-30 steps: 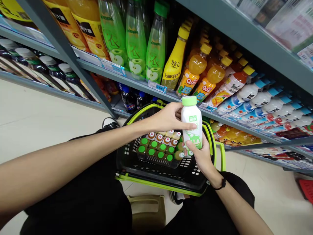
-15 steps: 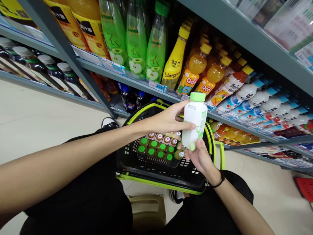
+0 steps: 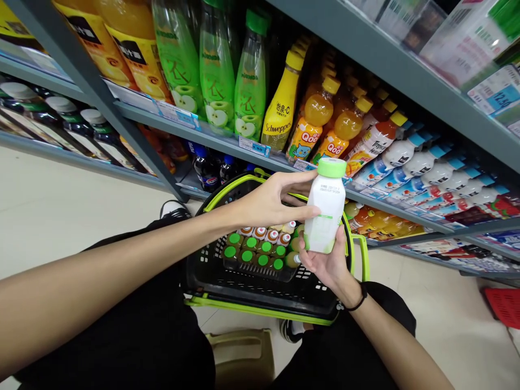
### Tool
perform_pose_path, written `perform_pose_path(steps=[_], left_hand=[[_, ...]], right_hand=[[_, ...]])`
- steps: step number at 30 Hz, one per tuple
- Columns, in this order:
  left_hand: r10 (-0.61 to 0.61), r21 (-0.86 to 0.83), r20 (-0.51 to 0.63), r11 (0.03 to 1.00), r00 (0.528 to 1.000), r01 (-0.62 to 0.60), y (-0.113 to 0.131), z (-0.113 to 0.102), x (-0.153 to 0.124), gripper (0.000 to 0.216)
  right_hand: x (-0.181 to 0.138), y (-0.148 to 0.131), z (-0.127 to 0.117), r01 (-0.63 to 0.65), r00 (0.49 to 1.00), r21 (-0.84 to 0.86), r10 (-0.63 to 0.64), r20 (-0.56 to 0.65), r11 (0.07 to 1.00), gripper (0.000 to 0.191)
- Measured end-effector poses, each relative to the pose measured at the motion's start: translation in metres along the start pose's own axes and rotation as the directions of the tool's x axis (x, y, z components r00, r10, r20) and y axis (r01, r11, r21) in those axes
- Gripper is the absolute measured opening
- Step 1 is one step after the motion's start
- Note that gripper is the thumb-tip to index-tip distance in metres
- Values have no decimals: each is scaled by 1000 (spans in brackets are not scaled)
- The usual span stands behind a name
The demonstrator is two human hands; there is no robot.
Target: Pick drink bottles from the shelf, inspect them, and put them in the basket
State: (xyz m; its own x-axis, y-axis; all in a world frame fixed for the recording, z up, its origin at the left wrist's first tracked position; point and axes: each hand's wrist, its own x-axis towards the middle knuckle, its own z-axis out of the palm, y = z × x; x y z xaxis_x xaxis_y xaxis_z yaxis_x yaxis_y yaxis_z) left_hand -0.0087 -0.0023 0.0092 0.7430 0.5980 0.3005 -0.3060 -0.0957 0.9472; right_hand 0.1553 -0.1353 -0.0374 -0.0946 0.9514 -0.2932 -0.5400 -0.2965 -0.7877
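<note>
Notably, 1 white bottle [image 3: 331,203] is held above the basket [image 3: 252,290], left hand [image 3: 280,200] clasping its side, right hand [image 3: 330,265] gripping its base; slackened fingertips could let its smooth-looking surface slip.

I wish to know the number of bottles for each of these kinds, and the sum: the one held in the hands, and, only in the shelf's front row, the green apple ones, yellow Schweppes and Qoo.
White bottle, held: 1
Green apple bottles: 3
Yellow Schweppes bottle: 1
Qoo bottles: 2
Total: 7
</note>
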Motion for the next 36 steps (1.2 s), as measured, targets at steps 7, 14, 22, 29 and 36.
perform_pose_path(steps=[7,14,22,29,36], left_hand=[[-25,10,-13,1000,1000,26,4,1,0,78],[-40,25,-42,999,998,41,3,0,1,75],[-93,-4,-80,996,992,93,-3,0,3,75],[-140,-57,-88,989,986,136,-10,1,5,68],[-224,-122,-143,971,964,207,-7,0,7,65]], right_hand=[[-2,2,-1,10,999,15,-11,48,1000,85],[-2,0,1,-19,1000,-16,19,23,1000,87],[-4,1,1,-72,996,-52,75,55,996,96],[-3,1,0,-104,993,-23,105,50,994,96],[-5,-12,2,-82,983,33,76,168,996,72]])
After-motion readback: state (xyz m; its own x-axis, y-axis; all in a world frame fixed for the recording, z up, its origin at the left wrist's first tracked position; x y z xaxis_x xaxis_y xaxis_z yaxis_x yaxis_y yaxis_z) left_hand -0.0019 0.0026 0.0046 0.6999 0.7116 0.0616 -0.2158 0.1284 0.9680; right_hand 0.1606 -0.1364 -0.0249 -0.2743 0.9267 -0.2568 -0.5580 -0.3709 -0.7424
